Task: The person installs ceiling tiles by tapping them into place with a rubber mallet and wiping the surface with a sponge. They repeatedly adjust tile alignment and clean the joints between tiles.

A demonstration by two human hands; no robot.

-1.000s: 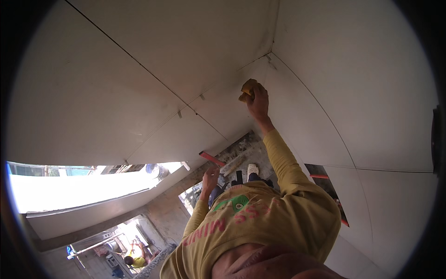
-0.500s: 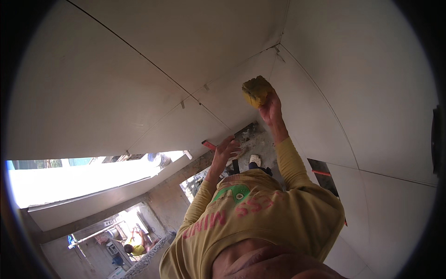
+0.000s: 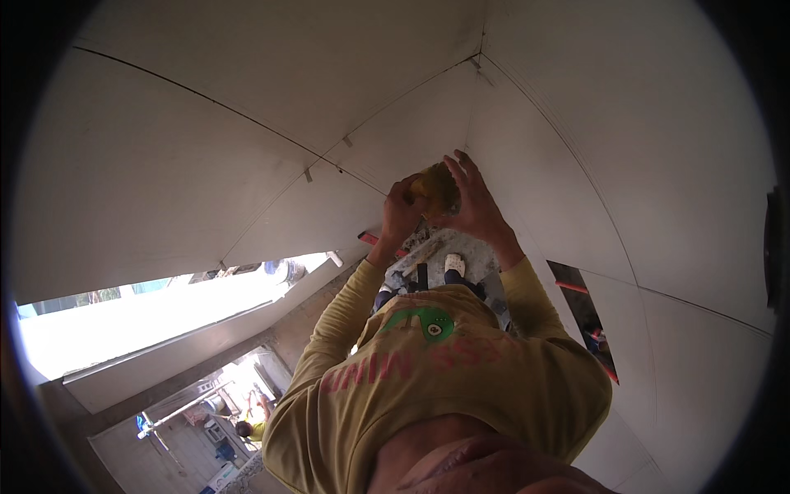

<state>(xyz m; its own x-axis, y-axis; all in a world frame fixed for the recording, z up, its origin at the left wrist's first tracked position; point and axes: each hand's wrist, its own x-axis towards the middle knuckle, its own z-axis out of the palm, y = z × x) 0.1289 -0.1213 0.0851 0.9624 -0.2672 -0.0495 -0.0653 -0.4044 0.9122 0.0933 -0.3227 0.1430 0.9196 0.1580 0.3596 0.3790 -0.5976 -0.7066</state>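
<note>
**Yellow sponge (image 3: 439, 189) held out beyond the shirt (image 3: 428, 354)**

The left hand (image 3: 402, 212) curls its fingers around the sponge's left side; the right hand (image 3: 477, 207) spreads its fingers along the other, contact unclear. A white shoe (image 3: 454, 263) shows past the shirt's hem.

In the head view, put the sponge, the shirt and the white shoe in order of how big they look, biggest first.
1. Shirt, helped by being near the camera
2. Sponge, though partly covered
3. White shoe, clearly smallest
</note>
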